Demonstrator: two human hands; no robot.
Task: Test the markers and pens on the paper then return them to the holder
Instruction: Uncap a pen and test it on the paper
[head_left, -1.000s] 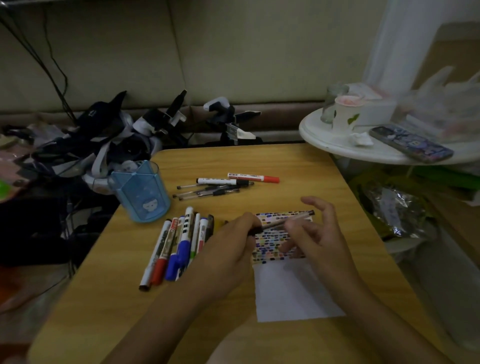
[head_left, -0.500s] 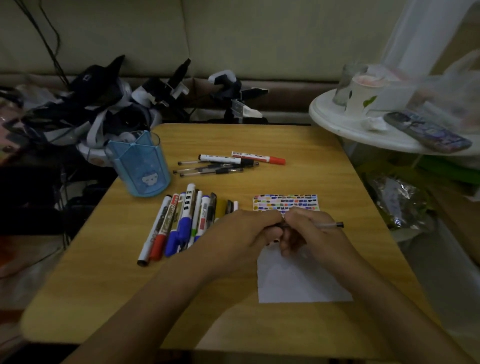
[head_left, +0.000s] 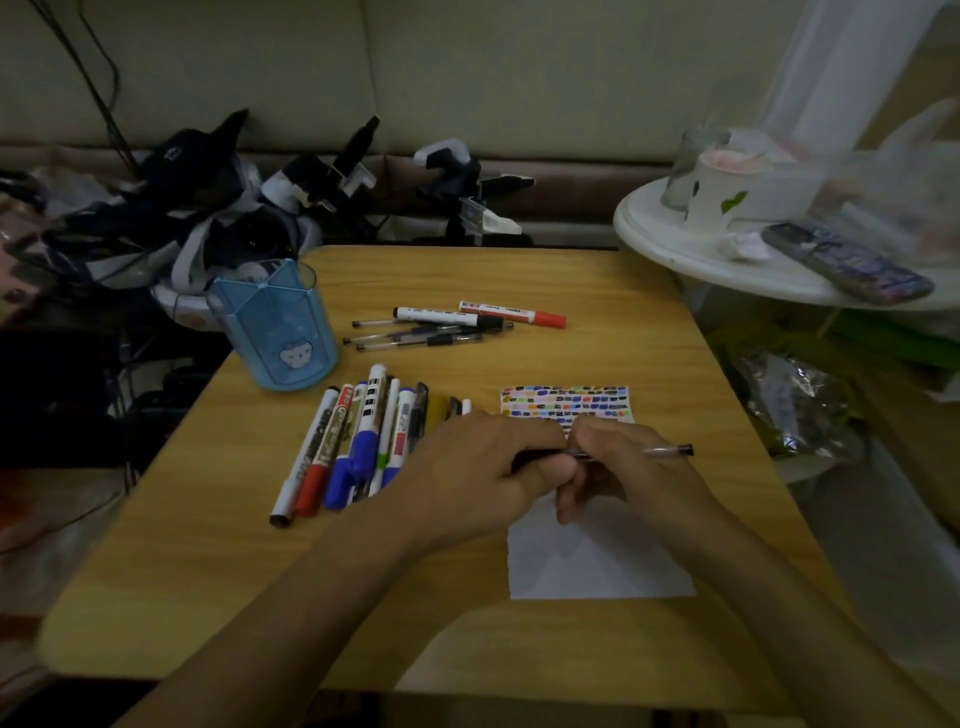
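Both hands (head_left: 563, 465) clenched on one pen (head_left: 665, 451), seemingly capped, above the paper (head_left: 597, 561).

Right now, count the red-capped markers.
2: far marker in the back group, near marker in the front row. The left hand covers part of that row; others may be hidden.

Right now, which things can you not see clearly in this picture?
All in the head view:
- The pen: both hands cover its middle, so whether the left hand holds its cap or its barrel is unclear.
- The paper: the right hand hides the lower colour marks.
- The holder: its contents cannot be made out in the dim light.
- Marker labels in the row of markers: too small to read.
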